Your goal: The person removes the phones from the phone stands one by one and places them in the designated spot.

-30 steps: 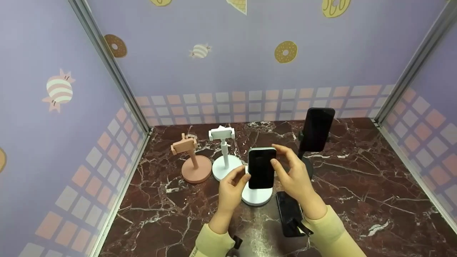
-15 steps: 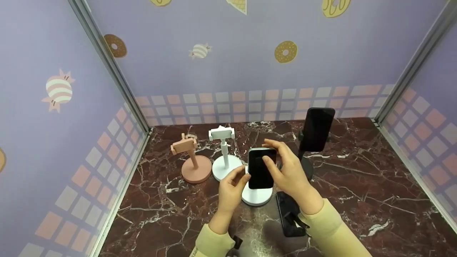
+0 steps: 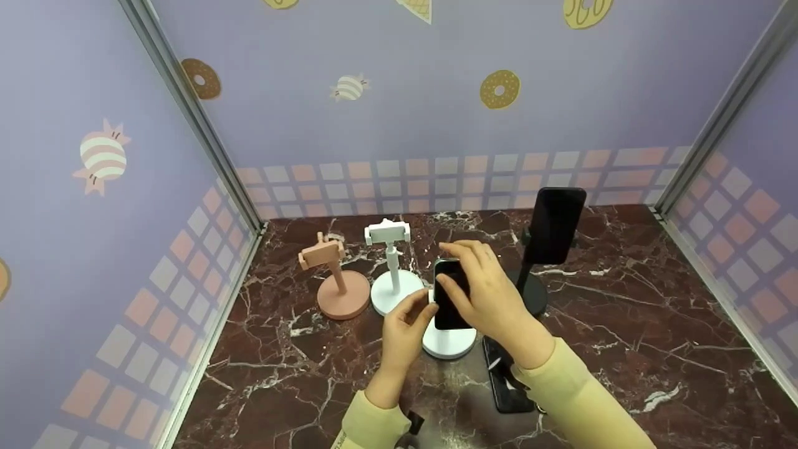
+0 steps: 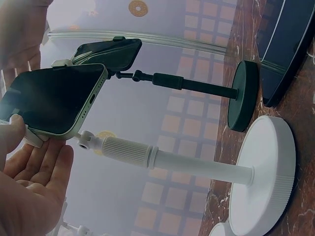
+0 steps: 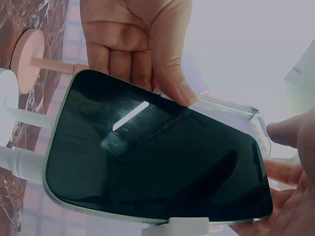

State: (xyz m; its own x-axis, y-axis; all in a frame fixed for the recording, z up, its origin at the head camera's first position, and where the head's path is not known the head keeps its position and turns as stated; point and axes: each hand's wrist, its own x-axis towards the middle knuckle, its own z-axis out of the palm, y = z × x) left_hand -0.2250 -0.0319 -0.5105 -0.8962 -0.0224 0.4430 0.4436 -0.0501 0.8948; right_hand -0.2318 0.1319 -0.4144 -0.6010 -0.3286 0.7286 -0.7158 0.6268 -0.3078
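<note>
Phone [image 3: 447, 313], dark-screened with a pale rim, is held upright between the 2 sides of the clamp [image 5: 188, 226] on the front white stand [image 3: 449, 346], raised above the table [image 3: 623, 349]. Its left edge, at the clamp, is pinched by the left hand [image 3: 402, 337], thumb in front and fingers curled behind; whether the clamp is gripped too cannot be told. The top end is framed by the right hand [image 3: 495, 299], its thumb spread in front of the screen and its fingers behind; firm contact cannot be made out there. By judgement, the body is stiff and fairly light, but the glass is slippery and easily cracked, so the 2 long edges are best taken, with the screen left unpressed.
</note>
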